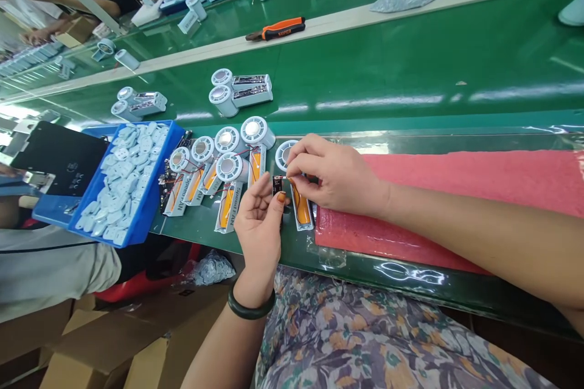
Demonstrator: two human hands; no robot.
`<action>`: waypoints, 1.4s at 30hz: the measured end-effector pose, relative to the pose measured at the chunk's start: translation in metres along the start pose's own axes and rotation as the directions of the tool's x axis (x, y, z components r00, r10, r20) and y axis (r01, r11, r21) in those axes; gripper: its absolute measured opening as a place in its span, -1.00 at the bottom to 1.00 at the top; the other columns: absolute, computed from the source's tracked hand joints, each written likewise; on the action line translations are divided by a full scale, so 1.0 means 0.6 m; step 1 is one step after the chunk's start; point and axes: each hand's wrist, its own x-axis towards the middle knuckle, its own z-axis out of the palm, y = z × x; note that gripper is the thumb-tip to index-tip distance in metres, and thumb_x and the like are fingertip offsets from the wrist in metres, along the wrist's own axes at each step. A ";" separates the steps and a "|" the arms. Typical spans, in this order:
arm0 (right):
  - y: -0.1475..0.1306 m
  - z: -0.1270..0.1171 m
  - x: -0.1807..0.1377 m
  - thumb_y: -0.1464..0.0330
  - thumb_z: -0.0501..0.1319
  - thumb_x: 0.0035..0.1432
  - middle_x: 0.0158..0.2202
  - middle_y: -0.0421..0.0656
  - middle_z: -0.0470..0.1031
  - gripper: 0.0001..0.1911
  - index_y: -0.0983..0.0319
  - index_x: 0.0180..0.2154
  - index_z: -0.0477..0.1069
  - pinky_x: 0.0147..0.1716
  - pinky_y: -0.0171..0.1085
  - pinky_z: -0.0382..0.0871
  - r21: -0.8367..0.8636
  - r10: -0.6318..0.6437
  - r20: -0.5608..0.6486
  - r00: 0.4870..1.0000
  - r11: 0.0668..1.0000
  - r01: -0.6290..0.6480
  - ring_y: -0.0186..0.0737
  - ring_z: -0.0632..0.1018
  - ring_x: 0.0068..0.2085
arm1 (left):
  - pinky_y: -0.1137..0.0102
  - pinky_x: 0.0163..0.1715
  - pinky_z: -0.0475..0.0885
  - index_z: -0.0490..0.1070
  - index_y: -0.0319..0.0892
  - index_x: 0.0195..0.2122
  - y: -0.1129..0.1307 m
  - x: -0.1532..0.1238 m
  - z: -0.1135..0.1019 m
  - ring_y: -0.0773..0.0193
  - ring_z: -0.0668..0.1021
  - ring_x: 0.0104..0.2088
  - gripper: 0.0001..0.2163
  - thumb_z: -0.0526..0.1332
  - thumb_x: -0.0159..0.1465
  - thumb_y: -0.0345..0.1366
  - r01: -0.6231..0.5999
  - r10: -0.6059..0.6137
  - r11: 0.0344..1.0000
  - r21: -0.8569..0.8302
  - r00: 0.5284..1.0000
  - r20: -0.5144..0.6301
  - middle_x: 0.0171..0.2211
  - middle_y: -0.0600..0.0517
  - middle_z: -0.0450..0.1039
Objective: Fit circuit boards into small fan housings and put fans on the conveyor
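Bench notes, at a green conveyor belt [365, 73]. The left hand [258, 225], a dark bangle [250, 307] at its wrist, is curled and half closed, with thumb and forefinger pinching a small black circuit board [277, 185] upright. The right hand [333, 176] comes in from the side, its thumb and forefinger closed in a tight pinch at the board's edge. (Whether that pinch is on the board or on a fine lead is too small to tell.) Both hands appear braced against each other, probably to steady so small a part.

The board sits in the air just above an orange battery on a pale printed card [302, 213], close to a round white fan head [285, 154] with a silver centre. Red and dark wires run among the neighbouring units [228, 176], which lie in a tight row, heads toward the far side of the belt and cards toward the person, likely so that each stays within easy reach.

A blue tray [152, 206] of pale blue moulded parts [125, 164] stands at the left of the row, also close to hand. A pink mat [456, 176] lies under the right forearm, perhaps as a soft rest. Further along the belt lie orange-handled pliers [276, 28].
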 end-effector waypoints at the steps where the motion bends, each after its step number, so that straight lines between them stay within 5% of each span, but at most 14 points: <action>1: 0.001 -0.001 0.000 0.39 0.13 0.33 -0.10 -0.04 0.53 -0.81 0.25 -0.24 0.53 -0.33 -0.27 0.26 -0.035 -0.006 0.004 1.000 0.999 0.007 -0.26 0.49 -0.22 | 0.47 -0.23 0.61 0.58 -0.06 0.04 0.001 -0.001 0.001 0.34 0.65 -0.28 -0.60 0.48 0.20 -0.09 0.011 -0.011 1.000 -0.004 1.000 0.007 -0.15 -0.01 0.63; 7: 0.006 0.003 0.001 0.34 0.00 0.42 -0.14 -0.05 0.55 -0.65 0.25 -0.22 0.54 -0.39 -0.26 0.14 -0.171 -0.110 0.041 0.993 0.978 0.115 -0.25 0.46 -0.26 | 0.46 -0.22 0.62 0.62 -0.07 -0.01 0.002 -0.004 0.003 0.29 0.66 -0.21 -0.68 0.45 0.24 -0.09 -0.051 0.050 0.995 0.083 0.999 0.018 -0.17 -0.01 0.64; 18: 0.009 0.000 0.000 0.37 -0.01 0.44 -0.16 -0.07 0.55 -0.66 0.23 -0.21 0.54 -0.38 -0.24 0.08 -0.288 -0.168 0.121 0.978 0.937 0.196 -0.26 0.40 -0.31 | 0.48 -0.29 0.58 0.61 -0.07 -0.04 -0.002 -0.007 0.006 0.33 0.62 -0.29 -0.71 0.43 0.26 -0.10 -0.117 0.116 0.983 0.138 0.993 0.013 -0.22 0.01 0.62; 42: 0.000 0.001 0.001 0.40 0.04 0.41 -0.21 -0.07 0.54 -0.72 0.27 -0.24 0.52 -0.37 -0.24 0.15 -0.173 -0.100 0.101 0.990 0.978 0.117 -0.23 0.45 -0.26 | 0.40 -0.21 0.56 0.60 -0.09 0.03 0.000 -0.011 0.008 0.29 0.60 -0.25 -0.73 0.36 0.31 -0.21 -0.224 0.219 0.938 0.264 0.975 0.050 -0.18 -0.01 0.59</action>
